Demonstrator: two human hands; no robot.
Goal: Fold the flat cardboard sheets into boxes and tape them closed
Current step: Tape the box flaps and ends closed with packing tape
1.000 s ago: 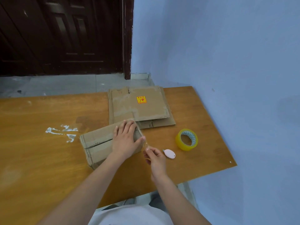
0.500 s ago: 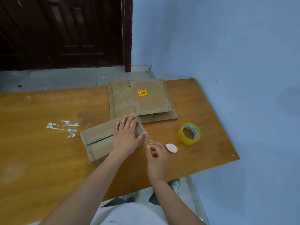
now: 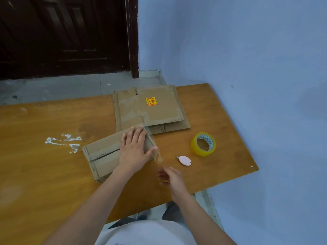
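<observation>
Folded box (image 3: 108,152), worn brown cardboard with its flap seam showing, lies mid-table (image 3: 44,174); left hand (image 3: 135,149) presses flat on it, fingers spread, pinning clear tape strip (image 3: 154,147). Right hand (image 3: 170,177) hovers beside, blurred, grip indeterminate. Flat sheets (image 3: 150,110), tape roll (image 3: 203,144), cutter (image 3: 184,160) within reach

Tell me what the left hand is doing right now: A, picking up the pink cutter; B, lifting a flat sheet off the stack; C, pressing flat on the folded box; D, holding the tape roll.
C: the left hand lies with straight fingers on top of the folded box, while the tape roll and pink cutter sit untouched on the table.
</observation>
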